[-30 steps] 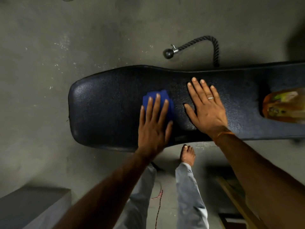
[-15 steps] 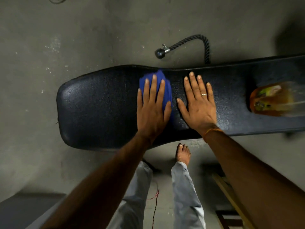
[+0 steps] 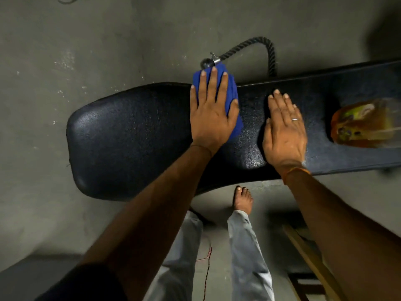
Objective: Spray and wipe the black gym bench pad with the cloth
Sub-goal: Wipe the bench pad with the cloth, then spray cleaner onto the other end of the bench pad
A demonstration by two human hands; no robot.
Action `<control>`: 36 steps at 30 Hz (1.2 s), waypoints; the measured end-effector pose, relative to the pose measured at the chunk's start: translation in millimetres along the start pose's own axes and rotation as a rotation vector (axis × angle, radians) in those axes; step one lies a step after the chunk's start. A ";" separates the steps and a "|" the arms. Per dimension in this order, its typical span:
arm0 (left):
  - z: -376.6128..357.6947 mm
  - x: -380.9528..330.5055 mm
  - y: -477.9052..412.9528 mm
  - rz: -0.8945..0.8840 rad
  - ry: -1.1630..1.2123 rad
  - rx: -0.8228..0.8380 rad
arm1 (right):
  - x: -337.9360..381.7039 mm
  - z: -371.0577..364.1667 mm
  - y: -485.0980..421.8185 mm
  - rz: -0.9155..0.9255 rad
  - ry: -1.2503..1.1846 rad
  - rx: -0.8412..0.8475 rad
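Note:
The black gym bench pad [image 3: 130, 137] stretches from left to right across the middle of the head view. My left hand [image 3: 210, 111] lies flat, fingers straight, pressing the blue cloth [image 3: 233, 94] onto the pad's far edge; the cloth's top pokes past that edge. My right hand [image 3: 284, 131] rests flat on the pad to the right of the cloth, fingers together, holding nothing. An orange spray bottle [image 3: 364, 124] lies on its side on the pad at the right, blurred.
A black rope handle with a ball end [image 3: 249, 48] lies on the concrete floor [image 3: 108, 40] just beyond the bench. My bare foot [image 3: 243, 198] and grey trouser legs stand below the pad's near edge. A wooden frame [image 3: 308, 257] sits at the lower right.
My left hand has pushed the cloth away from me, from the pad's middle to its far edge. My right hand stayed flat on the pad.

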State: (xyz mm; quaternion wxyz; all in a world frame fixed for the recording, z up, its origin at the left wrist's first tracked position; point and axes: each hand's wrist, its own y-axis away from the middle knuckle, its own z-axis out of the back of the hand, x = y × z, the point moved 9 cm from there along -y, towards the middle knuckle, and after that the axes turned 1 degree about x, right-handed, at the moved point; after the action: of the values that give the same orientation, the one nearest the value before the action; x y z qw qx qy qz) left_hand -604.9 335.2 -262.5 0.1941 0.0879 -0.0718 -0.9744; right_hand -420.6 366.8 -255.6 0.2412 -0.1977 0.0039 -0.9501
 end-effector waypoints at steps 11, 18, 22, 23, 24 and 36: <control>-8.9 -13.3 78.5 -0.249 -0.042 0.062 | -4.7 -4.0 1.4 -0.017 -0.008 0.010; 0.6 -7.9 36.1 -0.090 -0.032 0.022 | -4.1 -1.2 2.2 -0.033 -0.014 0.024; 3.4 8.3 73.9 -0.119 -0.097 0.096 | -1.4 3.4 4.4 -0.037 -0.030 0.083; 5.4 13.8 81.1 -0.114 -0.109 0.116 | -1.6 4.8 4.8 -0.042 -0.032 0.092; 9.1 18.0 85.0 -0.103 -0.117 0.131 | -0.6 5.4 5.5 -0.049 -0.031 0.102; 15.7 -53.3 52.7 -0.352 -0.377 0.422 | -6.7 50.3 67.7 -0.606 -0.478 -0.027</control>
State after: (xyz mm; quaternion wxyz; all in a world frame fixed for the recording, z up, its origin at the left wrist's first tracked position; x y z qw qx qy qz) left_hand -540.3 309.6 -230.4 -0.0164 -0.0448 -0.2905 -0.9557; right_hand -365.3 314.5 -218.7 -0.0593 -0.4089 -0.0984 -0.9053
